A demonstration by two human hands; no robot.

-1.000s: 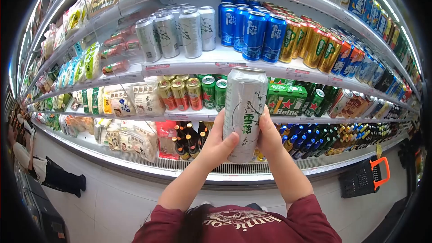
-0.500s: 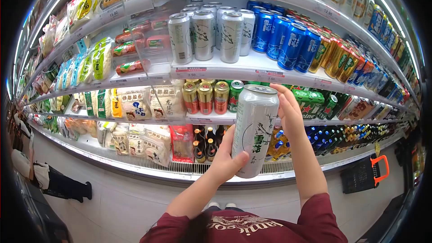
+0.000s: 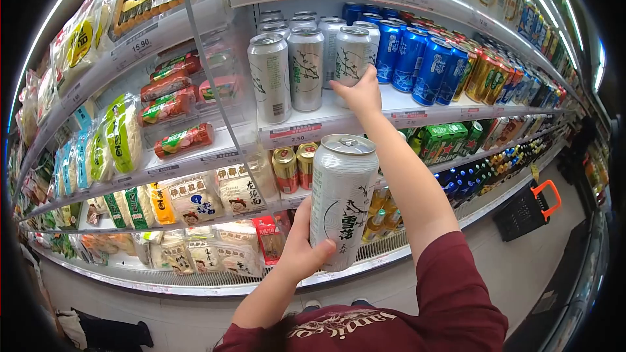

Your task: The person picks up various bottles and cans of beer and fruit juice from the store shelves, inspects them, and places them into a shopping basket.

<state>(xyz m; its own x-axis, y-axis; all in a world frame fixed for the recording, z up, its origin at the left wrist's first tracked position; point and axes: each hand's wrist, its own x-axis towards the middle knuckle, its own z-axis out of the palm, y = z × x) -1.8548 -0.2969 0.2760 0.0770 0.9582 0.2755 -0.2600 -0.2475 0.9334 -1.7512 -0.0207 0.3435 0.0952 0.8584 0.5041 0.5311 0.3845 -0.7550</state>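
A tall silver can [image 3: 344, 195] with dark lettering stands nearly upright in my left hand [image 3: 306, 241], whose fingers and thumb wrap its lower part, away from the shelf. Farther up, my right hand [image 3: 360, 91] is at the shelf, its thumb and fingers around the lower part of a front silver can [image 3: 352, 52]. More silver cans [image 3: 268, 78] stand in rows to the left of it, and blue cans [image 3: 430, 72] to the right.
A shelf edge with price tags [image 3: 313, 128] runs below the silver cans. Bagged noodles [image 3: 189, 199] fill shelves at the left, gold cans [image 3: 285, 169] sit lower down. A black basket with an orange handle [image 3: 521, 212] is on the floor at right. Part of another person [image 3: 117, 334] shows bottom left.
My right hand has left the held can and reached up and left to a silver can on the shelf. The held can has shifted slightly left and down. The view has moved closer to the shelves.
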